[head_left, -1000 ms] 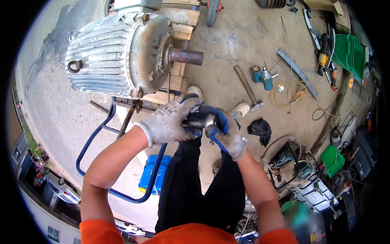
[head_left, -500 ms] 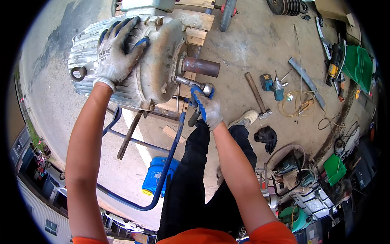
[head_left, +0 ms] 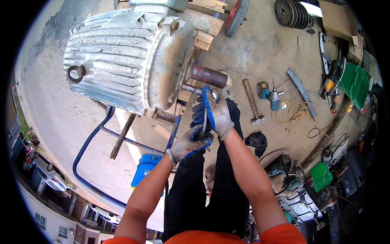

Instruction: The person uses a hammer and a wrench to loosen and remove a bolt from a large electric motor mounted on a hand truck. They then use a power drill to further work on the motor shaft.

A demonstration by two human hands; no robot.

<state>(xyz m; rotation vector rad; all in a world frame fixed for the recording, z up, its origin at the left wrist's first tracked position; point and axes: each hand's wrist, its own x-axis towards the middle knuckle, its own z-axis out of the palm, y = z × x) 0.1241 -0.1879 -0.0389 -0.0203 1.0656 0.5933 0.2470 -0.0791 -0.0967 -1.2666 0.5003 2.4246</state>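
A large silver-grey electric motor [head_left: 118,65] with cooling fins lies at the upper left, its rusty shaft [head_left: 209,76] pointing right. A socket ratchet [head_left: 191,88] reaches to the motor's end face just below the shaft. My right hand [head_left: 217,116], in a grey glove with blue fingers, is closed around the ratchet's head. Below it, my left hand [head_left: 190,143], gloved alike, grips the lower end of the ratchet's handle. The fingers hide much of the handle, and the bolt under the socket cannot be seen.
The motor rests on wooden planks [head_left: 203,22] over a blue tubular cart frame [head_left: 77,158]. A blue container [head_left: 143,168] stands below. To the right lie a hammer [head_left: 252,101], a cordless impact wrench [head_left: 274,97], a grey metal bar [head_left: 301,91] and a black bag [head_left: 256,142].
My left hand has left the motor's finned housing and come down to the ratchet's handle. My right hand stays at the ratchet's head. The view has shifted slightly.
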